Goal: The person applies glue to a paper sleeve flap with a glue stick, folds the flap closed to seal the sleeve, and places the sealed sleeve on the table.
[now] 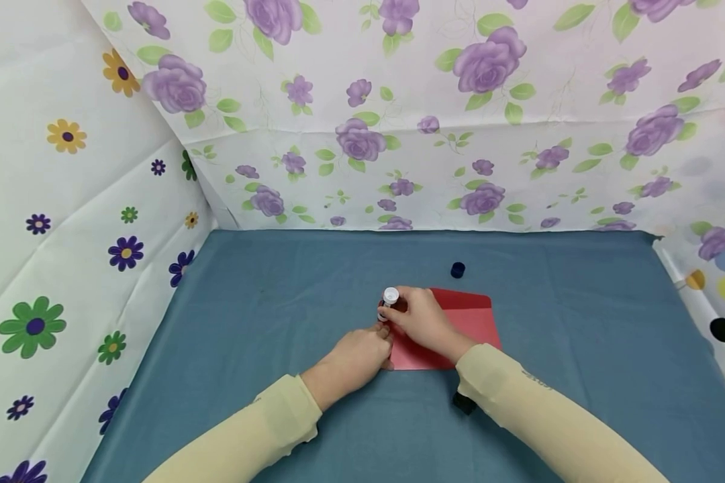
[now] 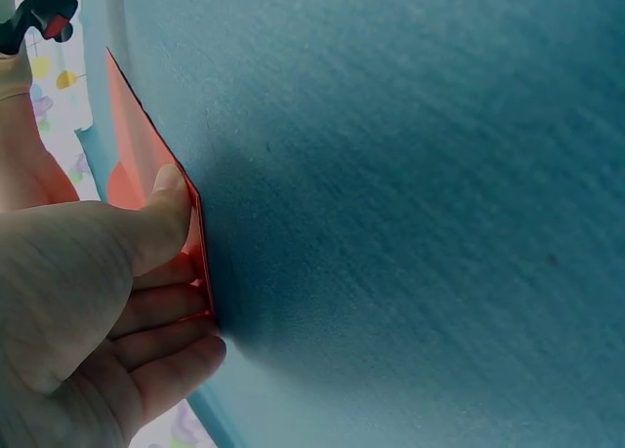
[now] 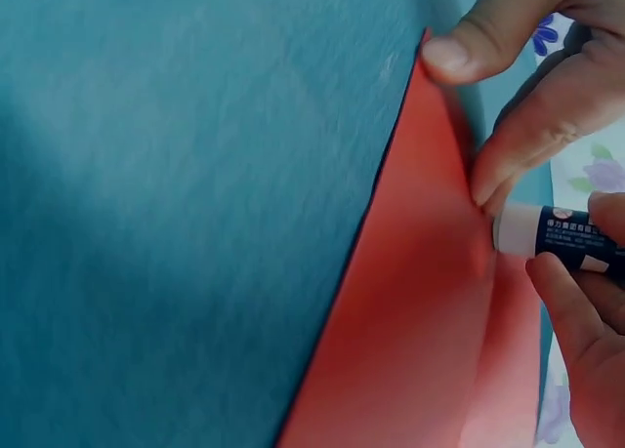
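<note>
In the head view, a flat red paper envelope lay near the middle of the blue cloth-covered table, with both hands at its left edge. The right hand was wrapped around a dark blue glue stick with a white end, holding it upright with that white end uppermost, over the envelope's far-left corner. The left hand sat just near of it, fingers bent down onto the envelope's left edge and touching the right hand. A small dark blue round cap stood alone on the cloth, just beyond the envelope's far edge and apart from it. Floral white sheeting walled the table at the back and on both sides. In the left wrist view, the left hand pinched the edge of the red envelope, thumb on top and fingers tucked beneath, lifting that edge slightly off the blue cloth. In the right wrist view, the right hand gripped the glue stick between fingers and thumb, its pale tip laid against the red envelope, while the left hand's fingertips pressed the envelope's edge beside it.
</note>
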`<state>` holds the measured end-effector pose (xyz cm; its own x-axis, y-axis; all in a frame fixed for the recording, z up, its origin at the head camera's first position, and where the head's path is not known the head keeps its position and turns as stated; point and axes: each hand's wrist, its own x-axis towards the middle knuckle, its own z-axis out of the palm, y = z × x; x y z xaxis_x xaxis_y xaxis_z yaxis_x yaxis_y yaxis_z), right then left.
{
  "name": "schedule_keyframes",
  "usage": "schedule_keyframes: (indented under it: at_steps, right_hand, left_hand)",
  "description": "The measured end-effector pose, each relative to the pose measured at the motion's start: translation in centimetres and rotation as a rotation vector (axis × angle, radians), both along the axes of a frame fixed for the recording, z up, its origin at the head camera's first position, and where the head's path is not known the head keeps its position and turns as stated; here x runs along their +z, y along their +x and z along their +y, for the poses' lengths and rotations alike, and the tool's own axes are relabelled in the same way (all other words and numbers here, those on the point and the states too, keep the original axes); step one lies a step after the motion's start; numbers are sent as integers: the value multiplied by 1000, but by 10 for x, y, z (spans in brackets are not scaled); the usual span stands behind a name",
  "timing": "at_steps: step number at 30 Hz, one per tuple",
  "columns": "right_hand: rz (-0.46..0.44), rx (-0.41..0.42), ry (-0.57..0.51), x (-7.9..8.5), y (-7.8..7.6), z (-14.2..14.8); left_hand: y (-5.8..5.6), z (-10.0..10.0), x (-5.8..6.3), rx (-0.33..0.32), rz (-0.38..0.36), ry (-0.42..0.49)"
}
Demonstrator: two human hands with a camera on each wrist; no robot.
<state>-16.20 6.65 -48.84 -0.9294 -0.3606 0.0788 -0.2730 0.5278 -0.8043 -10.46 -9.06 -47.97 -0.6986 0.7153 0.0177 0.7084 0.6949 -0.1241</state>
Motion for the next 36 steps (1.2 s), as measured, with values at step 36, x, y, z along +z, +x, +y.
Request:
schedule_keyframes:
  at_steps: [36]
  right_hand:
    - [36,9,77,2,0,20]
  left_hand:
    - [-2,4,5,21,-95,-14]
